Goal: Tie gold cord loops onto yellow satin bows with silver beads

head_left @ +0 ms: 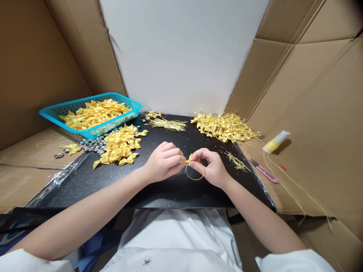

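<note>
Over the middle of the black table, my left hand point(166, 161) pinches one side of a small yellow ribbon bow point(188, 160). Thumb and forefinger of my right hand point(209, 166) close on its other side, and on a thin gold cord point(195, 179) that hangs below in a loop. The fingers hide most of the bow, so I cannot tell whether a knot is there. Left of my left hand lies a heap of yellow bows point(120, 145), beside silver bells or beads point(95, 145). A bundle of short gold cords point(237, 162) rests right of my right hand.
A turquoise basket point(98, 133) full of yellow bows stands at the back left. Further back are cut gold cords point(170, 125) and a pile of corded bows point(225, 126). On cardboard at the right are a pink cutter point(266, 173) and a cord spool point(276, 142).
</note>
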Demonstrator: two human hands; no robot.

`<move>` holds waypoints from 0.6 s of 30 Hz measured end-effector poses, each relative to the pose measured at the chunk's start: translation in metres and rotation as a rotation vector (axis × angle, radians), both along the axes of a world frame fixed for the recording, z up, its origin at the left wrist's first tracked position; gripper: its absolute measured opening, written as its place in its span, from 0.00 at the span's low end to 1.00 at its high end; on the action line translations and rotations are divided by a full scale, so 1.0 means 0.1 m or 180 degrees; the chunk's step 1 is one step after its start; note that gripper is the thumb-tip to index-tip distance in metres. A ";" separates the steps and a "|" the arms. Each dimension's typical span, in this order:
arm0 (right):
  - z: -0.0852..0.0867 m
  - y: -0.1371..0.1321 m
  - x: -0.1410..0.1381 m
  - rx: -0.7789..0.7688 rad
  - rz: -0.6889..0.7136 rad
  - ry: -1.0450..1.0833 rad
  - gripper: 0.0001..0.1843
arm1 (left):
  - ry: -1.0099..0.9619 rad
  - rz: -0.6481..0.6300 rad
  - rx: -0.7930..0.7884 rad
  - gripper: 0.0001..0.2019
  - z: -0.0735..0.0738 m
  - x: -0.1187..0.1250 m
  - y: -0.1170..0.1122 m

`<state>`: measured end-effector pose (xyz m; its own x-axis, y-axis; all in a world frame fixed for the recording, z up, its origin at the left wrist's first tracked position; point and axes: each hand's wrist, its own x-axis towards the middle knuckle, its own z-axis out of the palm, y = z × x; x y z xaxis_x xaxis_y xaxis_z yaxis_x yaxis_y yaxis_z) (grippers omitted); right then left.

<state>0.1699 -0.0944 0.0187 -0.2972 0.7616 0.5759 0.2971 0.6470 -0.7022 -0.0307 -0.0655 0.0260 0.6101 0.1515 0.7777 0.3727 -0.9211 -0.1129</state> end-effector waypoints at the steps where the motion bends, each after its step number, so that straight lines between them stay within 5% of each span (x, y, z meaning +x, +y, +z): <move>1: 0.00 0.01 0.00 -0.0176 0.0075 0.0051 0.12 | 0.0013 0.0031 -0.0031 0.06 0.00 0.00 0.00; 6: -0.01 0.04 -0.01 -0.0447 0.0075 0.0078 0.12 | 0.0059 0.0246 -0.0173 0.06 -0.02 0.02 0.00; 18: -0.06 0.03 -0.03 0.0145 -0.0359 -0.0267 0.09 | 0.0181 0.0269 -0.0234 0.06 -0.03 0.02 -0.01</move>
